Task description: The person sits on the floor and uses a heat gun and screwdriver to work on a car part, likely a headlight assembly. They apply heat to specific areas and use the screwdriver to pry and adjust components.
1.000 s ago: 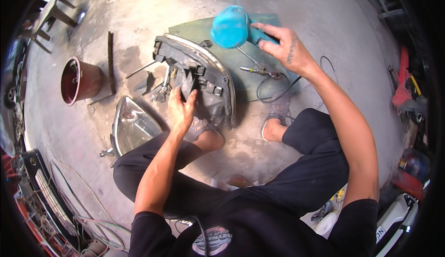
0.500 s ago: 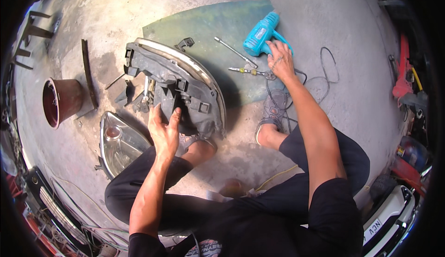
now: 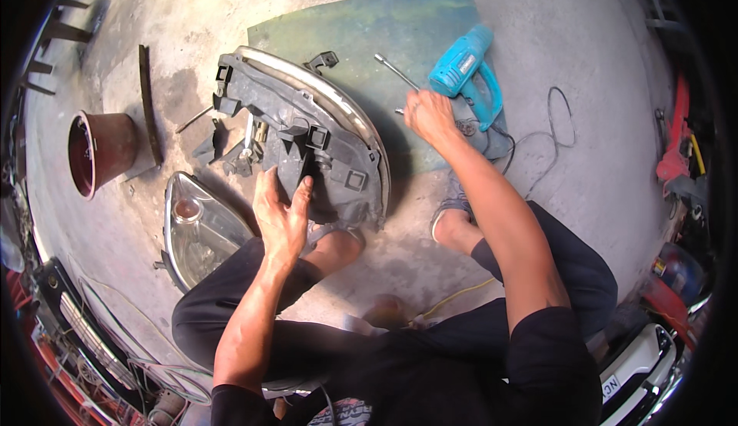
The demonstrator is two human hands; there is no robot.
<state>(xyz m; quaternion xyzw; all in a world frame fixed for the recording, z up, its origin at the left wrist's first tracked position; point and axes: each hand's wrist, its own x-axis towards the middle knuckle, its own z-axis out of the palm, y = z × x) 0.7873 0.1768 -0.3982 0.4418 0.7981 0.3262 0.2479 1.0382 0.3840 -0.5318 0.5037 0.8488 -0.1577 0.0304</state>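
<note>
A car headlight assembly (image 3: 350, 149), its grey back turned up, stands tilted in front of my left leg. My left hand (image 3: 280, 214) grips its lower edge, thumb on the black part of the back. My right hand (image 3: 430, 118) is closed over a screwdriver with a yellowish handle; only its metal tip (image 3: 399, 111) shows past the fingers. Beside that hand lies a turquoise heat gun (image 3: 461, 64), its cord trailing right. A slim metal rod (image 3: 396, 71) rests just beyond the hand. A clear headlight lens (image 3: 204, 230) lies by my left knee.
A greenish sheet (image 3: 369, 26) lies on the concrete floor under the tools. A brown bucket (image 3: 111, 149) lies tipped at the left, near a dark strip (image 3: 146, 103). Small brackets and tools (image 3: 246, 149) lie beside the headlight. A red jack (image 3: 676, 134) is far right.
My right hand has left the heat gun's handle, moved left and closed over the screwdriver. The left hand keeps its hold on the headlight. The whole view has shifted slightly.
</note>
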